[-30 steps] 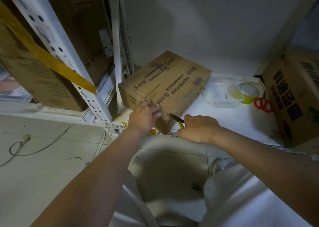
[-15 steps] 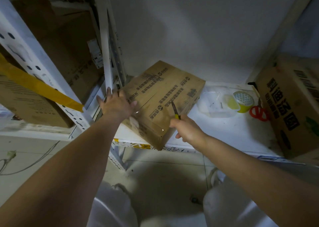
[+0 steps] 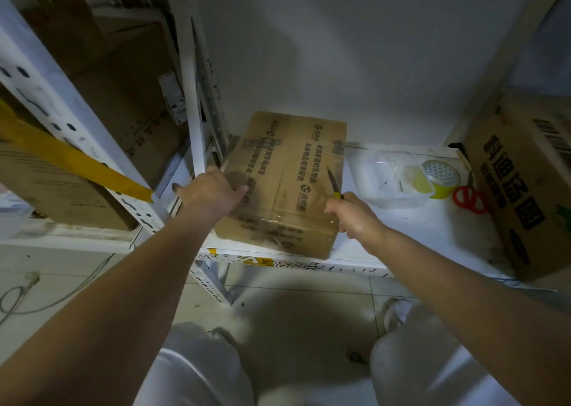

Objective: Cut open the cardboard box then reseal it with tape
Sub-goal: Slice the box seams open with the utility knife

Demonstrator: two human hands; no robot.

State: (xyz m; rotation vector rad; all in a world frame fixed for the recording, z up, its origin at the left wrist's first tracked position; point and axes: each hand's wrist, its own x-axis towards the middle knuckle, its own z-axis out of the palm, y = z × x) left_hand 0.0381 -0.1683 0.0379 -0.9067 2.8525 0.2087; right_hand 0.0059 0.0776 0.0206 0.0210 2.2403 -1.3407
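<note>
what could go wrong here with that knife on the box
The right hand holds the knife blade over the cardboard box top; a slip could send it toward the left hand bracing the box's left side. The box sits near the shelf front edge, so pushing might slide it off.

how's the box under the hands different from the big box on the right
The box under the hands lies flat and low with small print; the big box stands taller with large bold characters. The left hand touches the first; nothing touches the second. Both are brown cardboard on the white shelf.
</note>
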